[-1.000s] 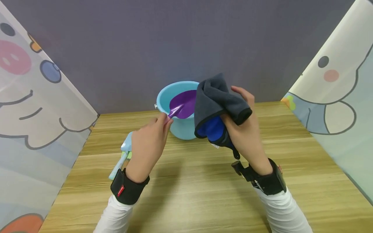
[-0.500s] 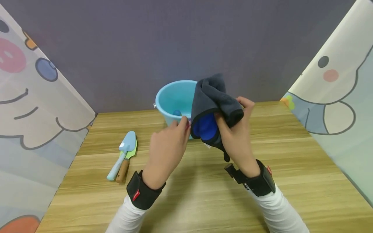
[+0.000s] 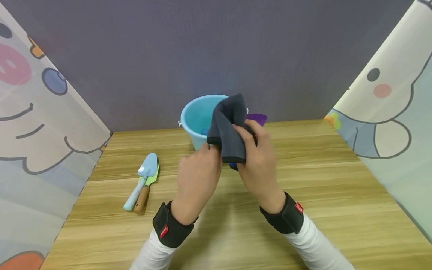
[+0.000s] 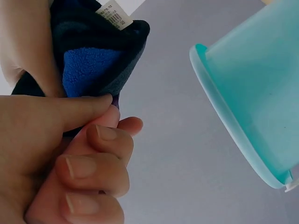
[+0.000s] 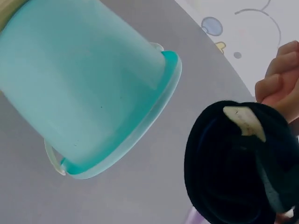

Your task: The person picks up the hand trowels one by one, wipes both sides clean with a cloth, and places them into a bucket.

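My left hand (image 3: 199, 180) grips the pink handle (image 4: 51, 198) of a toy shovel, its fingers curled round it in the left wrist view. The shovel's purple blade (image 3: 257, 119) shows beyond the cloth, to its right; its middle is hidden. My right hand (image 3: 258, 165) holds a dark grey cloth (image 3: 227, 125) with a blue inner side (image 4: 88, 67) and black edging, wrapped over the shovel. A white label (image 4: 113, 15) sticks out of the cloth. Both hands are close together before a light blue bucket (image 3: 195, 118), which the cloth partly overlaps in the head view.
A light blue trowel (image 3: 147, 165) lies across a green trowel with a brown handle (image 3: 141, 199) on the wooden table (image 3: 337, 187), left of the hands. Something small and blue (image 3: 204, 132) is inside the bucket. A grey panel (image 3: 168, 56) stands behind, with cartoon-printed panels at both sides.
The left hand has moved right, carrying the shovel behind the cloth, so its blade now emerges right of it. The right hand has come left and folded the cloth over the shovel.
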Action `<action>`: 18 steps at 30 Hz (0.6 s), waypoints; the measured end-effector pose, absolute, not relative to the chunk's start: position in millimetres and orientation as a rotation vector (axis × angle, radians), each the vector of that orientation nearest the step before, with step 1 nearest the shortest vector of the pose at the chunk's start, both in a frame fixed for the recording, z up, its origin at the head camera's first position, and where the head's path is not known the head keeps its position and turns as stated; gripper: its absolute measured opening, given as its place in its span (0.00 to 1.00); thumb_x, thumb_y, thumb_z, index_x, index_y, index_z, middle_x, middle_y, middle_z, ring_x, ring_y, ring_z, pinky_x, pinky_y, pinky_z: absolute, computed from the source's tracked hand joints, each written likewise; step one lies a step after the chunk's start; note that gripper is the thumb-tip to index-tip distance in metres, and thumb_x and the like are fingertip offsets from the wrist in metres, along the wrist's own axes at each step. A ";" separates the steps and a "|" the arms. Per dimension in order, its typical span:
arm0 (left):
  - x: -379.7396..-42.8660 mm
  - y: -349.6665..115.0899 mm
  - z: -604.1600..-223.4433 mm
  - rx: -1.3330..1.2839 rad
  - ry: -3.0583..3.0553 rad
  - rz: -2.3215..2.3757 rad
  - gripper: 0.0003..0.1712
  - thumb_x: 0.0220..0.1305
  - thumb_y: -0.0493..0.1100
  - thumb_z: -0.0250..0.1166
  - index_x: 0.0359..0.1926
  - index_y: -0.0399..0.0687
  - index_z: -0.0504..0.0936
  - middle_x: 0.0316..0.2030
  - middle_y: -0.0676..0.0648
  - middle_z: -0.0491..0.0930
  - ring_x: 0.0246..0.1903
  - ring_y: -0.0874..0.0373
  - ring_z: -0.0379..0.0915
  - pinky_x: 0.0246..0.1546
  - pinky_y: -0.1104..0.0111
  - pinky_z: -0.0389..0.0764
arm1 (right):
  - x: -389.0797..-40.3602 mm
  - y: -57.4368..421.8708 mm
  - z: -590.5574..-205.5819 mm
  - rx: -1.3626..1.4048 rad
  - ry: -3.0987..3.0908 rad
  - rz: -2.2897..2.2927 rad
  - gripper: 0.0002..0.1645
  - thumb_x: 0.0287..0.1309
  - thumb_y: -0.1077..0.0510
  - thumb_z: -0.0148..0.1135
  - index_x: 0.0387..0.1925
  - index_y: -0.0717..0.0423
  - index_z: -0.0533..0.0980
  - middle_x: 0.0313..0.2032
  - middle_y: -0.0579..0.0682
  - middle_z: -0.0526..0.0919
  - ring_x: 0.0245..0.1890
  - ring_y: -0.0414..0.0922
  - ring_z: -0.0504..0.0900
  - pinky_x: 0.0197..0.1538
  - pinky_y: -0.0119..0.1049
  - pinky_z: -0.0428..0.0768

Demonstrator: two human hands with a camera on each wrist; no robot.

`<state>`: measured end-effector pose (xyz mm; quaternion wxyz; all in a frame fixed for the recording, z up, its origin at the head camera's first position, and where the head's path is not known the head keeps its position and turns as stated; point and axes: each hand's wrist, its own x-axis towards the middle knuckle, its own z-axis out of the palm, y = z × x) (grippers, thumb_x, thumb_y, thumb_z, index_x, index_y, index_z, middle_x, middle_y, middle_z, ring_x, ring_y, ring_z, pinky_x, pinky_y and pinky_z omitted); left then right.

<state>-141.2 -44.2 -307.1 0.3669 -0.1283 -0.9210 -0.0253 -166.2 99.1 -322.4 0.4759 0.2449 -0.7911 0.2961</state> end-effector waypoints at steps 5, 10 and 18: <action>-139.1 -50.2 -309.1 -0.332 -2.377 -0.175 0.17 0.67 0.41 0.67 0.20 0.48 0.74 0.13 0.50 0.69 0.09 0.58 0.60 0.12 0.68 0.61 | -163.3 94.7 -323.6 0.710 -2.063 0.483 0.41 0.55 0.55 0.72 0.70 0.49 0.69 0.68 0.58 0.73 0.57 0.62 0.74 0.52 0.57 0.73; -138.3 -55.2 -308.7 -0.329 -2.369 -0.188 0.18 0.68 0.39 0.65 0.21 0.49 0.73 0.12 0.50 0.63 0.10 0.61 0.49 0.14 0.70 0.52 | -162.7 92.6 -324.8 0.742 -2.146 0.416 0.57 0.43 0.51 0.82 0.74 0.39 0.61 0.75 0.53 0.65 0.60 0.64 0.69 0.51 0.58 0.71; -139.4 -52.0 -308.5 -0.353 -2.329 -0.222 0.23 0.65 0.37 0.66 0.15 0.50 0.68 0.11 0.50 0.66 0.09 0.59 0.56 0.12 0.69 0.57 | -167.6 91.2 -330.6 0.662 -2.073 0.426 0.47 0.53 0.55 0.77 0.71 0.38 0.63 0.72 0.53 0.68 0.57 0.69 0.70 0.54 0.63 0.72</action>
